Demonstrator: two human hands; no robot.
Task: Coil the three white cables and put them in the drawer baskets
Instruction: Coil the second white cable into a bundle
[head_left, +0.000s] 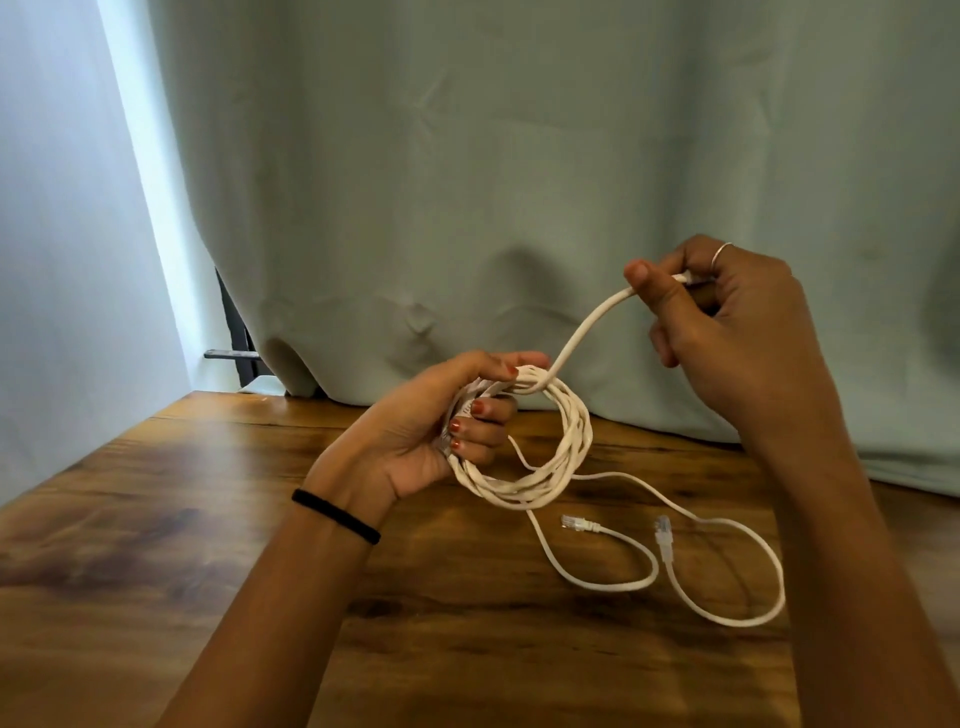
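Nearest the camera it's just two bare forearms reaching in over the brown wood-grain worktop (156, 545), and the left wrist has a thin black band (335, 516) on it. A bit further out, right of centre, a thin white network cable (727, 618) lies loose on the wood in two open loops, with both of its clear plastic plugs (574, 523) sitting side by side, close but not touching.

Past that, the left hand (431, 431) is gripping a round coil of thicker white cable (545, 467), several turns bundled together. The fingers (480, 426) are curled right around the left side of the bundle, thumb on top. The low edge of the coil hangs just above the worktop, or maybe brushes it, can't really tell.

One strand of that cable climbs off the top of the coil, up and to the right, into the right hand (727, 322), which is raised higher and pinches the strand between thumb and curled fingers. There's a thin silver ring (721, 253) on one finger.

Furthest back, a pale green curtain (519, 182) hangs along the worktop's far edge.
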